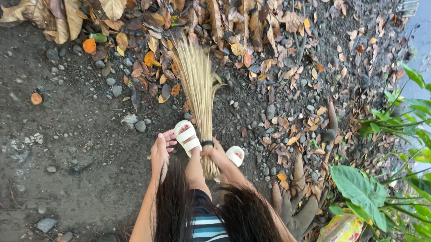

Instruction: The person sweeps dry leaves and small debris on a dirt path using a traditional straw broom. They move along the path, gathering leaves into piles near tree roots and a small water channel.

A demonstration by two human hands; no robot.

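A stick broom (199, 93) of pale thin ribs points away from me, its fanned tips resting at the edge of a pile of dry brown and orange leaves (147, 16). My right hand (217, 156) grips the broom's bound lower end, just below a dark band. My left hand (160, 150) hangs beside it with fingers apart, holding nothing, next to my left foot in a white sandal (187, 137). My right sandal (235, 155) shows behind the right hand. Long dark hair hangs down over both arms.
Dark damp soil with scattered pebbles (54, 143) lies to the left. Fallen leaves and stones (297, 124) cover the ground to the right. Green broad-leafed plants (367, 190) and a yellow plastic wrapper (339, 235) stand at the lower right.
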